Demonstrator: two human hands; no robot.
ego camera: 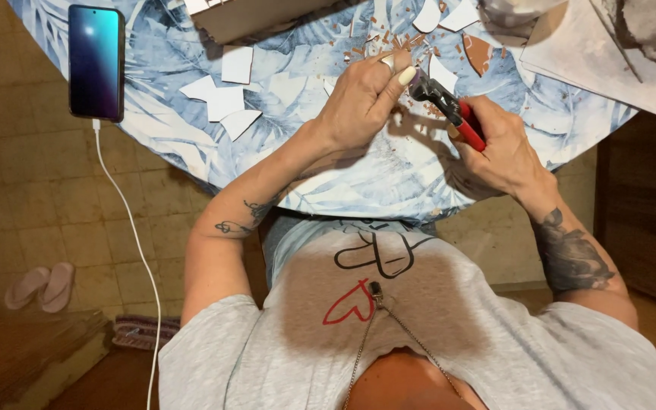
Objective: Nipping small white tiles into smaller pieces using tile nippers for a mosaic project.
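Left hand (358, 99) pinches (apparently) tile; right hand (495, 148) grips red-handled nippers (449, 110).

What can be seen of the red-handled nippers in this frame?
The nippers are a hand tool with red grips and a dark metal head. The right hand wraps the grips, hiding most of them. The head points up and left, meeting a small tile piece pinched by the left hand. It is held just above the leaf-print tablecloth, among scattered chips. Whether its jaws are closed cannot be told.
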